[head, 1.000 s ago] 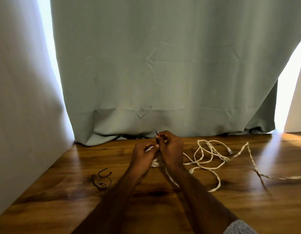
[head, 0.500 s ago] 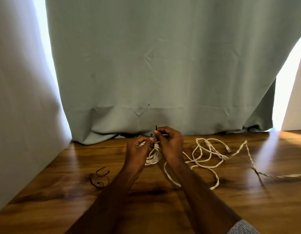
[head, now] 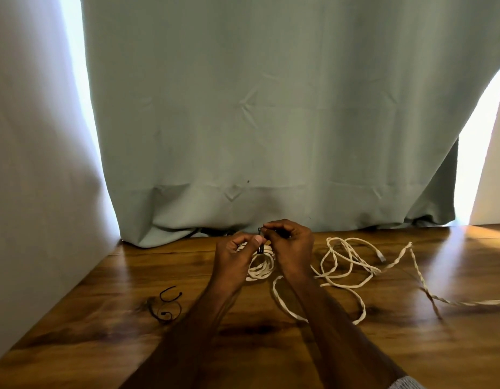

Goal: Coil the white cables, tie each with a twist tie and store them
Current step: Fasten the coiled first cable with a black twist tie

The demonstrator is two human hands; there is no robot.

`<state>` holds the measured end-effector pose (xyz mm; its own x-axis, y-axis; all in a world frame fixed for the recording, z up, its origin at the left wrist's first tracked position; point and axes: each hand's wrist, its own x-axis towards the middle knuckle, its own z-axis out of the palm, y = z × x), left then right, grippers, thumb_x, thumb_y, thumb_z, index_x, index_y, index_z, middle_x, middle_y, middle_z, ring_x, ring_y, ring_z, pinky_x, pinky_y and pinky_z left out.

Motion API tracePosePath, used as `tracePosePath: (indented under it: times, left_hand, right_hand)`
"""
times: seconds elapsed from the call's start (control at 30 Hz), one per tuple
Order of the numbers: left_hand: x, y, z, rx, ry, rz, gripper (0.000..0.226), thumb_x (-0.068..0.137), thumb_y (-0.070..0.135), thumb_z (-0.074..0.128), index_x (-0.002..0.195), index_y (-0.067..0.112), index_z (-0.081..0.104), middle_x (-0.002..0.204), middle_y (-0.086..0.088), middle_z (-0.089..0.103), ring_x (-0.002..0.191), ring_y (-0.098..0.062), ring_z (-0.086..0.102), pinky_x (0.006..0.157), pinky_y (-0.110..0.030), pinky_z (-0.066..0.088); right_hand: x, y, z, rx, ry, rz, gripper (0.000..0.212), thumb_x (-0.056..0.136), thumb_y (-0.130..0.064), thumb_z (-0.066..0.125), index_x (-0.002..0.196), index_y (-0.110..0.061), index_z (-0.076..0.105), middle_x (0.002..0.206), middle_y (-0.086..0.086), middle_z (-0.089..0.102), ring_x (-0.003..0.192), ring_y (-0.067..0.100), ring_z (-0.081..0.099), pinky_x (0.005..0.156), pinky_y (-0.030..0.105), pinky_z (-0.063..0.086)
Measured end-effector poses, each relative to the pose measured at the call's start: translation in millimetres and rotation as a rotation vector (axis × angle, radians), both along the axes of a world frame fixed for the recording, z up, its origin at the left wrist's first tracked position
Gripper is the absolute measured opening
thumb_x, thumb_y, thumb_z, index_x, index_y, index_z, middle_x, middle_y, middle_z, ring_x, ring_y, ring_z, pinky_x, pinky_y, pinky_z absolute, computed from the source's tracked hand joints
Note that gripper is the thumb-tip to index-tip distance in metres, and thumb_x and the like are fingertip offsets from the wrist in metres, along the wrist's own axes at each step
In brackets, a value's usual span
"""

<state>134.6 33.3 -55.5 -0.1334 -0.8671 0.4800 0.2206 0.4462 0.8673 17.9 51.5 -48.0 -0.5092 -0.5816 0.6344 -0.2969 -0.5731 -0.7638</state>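
Coiled white cable (head: 260, 265) is sitting mid-frame under both hands; left hand (head: 234, 258) and right hand (head: 292, 248) fingers are pinching the black twist tie (head: 260, 242) — twisting snug against the loops is looking best.

Hands drew apart a bit: left hand (head: 237, 255) slid off the right hand (head: 292, 248), baring the coiled cable (head: 261, 266) w/ black twist tie (head: 260, 242) pinched above it.

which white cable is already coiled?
The coiled white cable held between the left hand and right hand, black twist tie around it. The loose white cable sprawls uncoiled to its right on the table.
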Motion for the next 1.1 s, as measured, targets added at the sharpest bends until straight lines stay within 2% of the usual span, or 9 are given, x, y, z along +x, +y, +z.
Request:
tracePosePath:
  times: [0.1, 0.2, 0.5, 0.77, 0.9, 0.97, 1.1]
  left_hand:
    - [-1.4, 2.6, 3.0, -0.006, 0.012, -0.019, 0.015, 0.09, 0.007, 0.068, 0.08, 0.01, 0.078, 0.08, -0.008, 0.075, 0.081, -0.028, 0.072, 0.076, -0.043, 0.057]
    - [-0.9, 3.7, 5.6, -0.021, 0.008, -0.024, 0.019, 0.091, 0.005, 0.066, 0.078, 0.013, 0.078, 0.078, -0.006, 0.075, 0.078, -0.024, 0.072, 0.072, -0.038, 0.057]
    - [1.4, 5.0, 8.6, -0.022, -0.003, -0.043, 0.019, 0.092, 0.005, 0.064, 0.078, 0.01, 0.076, 0.075, -0.002, 0.074, 0.077, -0.019, 0.071, 0.072, -0.032, 0.056]
    - [2.1, 2.6, 7.6, 0.046, 0.01, -0.029, 0.021, 0.092, 0.008, 0.064, 0.075, 0.013, 0.076, 0.07, -0.002, 0.073, 0.069, -0.014, 0.069, 0.057, -0.021, 0.049]
    - [2.2, 1.4, 7.2, 0.071, 0.028, 0.0, 0.016, 0.092, 0.005, 0.064, 0.081, 0.003, 0.075, 0.069, -0.002, 0.072, 0.064, -0.007, 0.067, 0.054, -0.017, 0.047]
    - [2.4, -0.9, 6.0, 0.08, 0.047, 0.015, 0.014, 0.091, 0.004, 0.064, 0.083, -0.002, 0.074, 0.071, -0.006, 0.072, 0.064, -0.009, 0.067, 0.057, -0.019, 0.049]
    - [2.4, -3.9, 3.4, 0.091, 0.056, 0.038, 0.016, 0.09, 0.005, 0.066, 0.077, 0.004, 0.075, 0.07, -0.008, 0.072, 0.065, -0.011, 0.066, 0.059, -0.023, 0.048]
  right_hand:
    - [0.2, 0.7, 1.4, -0.008, -0.013, 0.006, 0.018, 0.082, 0.007, 0.073, 0.084, -0.01, 0.079, 0.076, -0.005, 0.076, 0.073, 0.009, 0.072, 0.068, 0.016, 0.055]
    - [1.6, 2.7, 3.1, -0.025, -0.024, 0.014, 0.018, 0.083, 0.008, 0.072, 0.084, -0.009, 0.079, 0.075, -0.007, 0.075, 0.071, 0.007, 0.072, 0.066, 0.014, 0.054]
    - [4.8, 1.9, 3.0, -0.058, -0.018, 0.035, 0.023, 0.082, 0.008, 0.073, 0.083, -0.014, 0.079, 0.074, -0.007, 0.076, 0.072, 0.01, 0.073, 0.066, 0.017, 0.055]
    - [7.8, 2.5, 2.2, -0.089, 0.002, 0.073, 0.025, 0.081, 0.01, 0.073, 0.083, -0.015, 0.079, 0.075, -0.007, 0.077, 0.073, 0.01, 0.074, 0.067, 0.017, 0.056]
    - [9.4, 1.2, 2.1, -0.091, 0.018, 0.098, 0.026, 0.082, 0.009, 0.074, 0.086, -0.017, 0.079, 0.078, -0.006, 0.078, 0.076, 0.012, 0.075, 0.07, 0.019, 0.057]
    - [8.1, -0.5, 1.1, -0.083, 0.016, 0.109, 0.023, 0.082, 0.008, 0.074, 0.088, -0.013, 0.08, 0.08, -0.004, 0.078, 0.077, 0.013, 0.075, 0.072, 0.021, 0.058]
    - [7.4, -2.7, -0.6, -0.056, 0.051, 0.136, 0.019, 0.085, 0.007, 0.072, 0.095, -0.008, 0.08, 0.086, -0.001, 0.079, 0.083, 0.013, 0.075, 0.075, 0.022, 0.058]
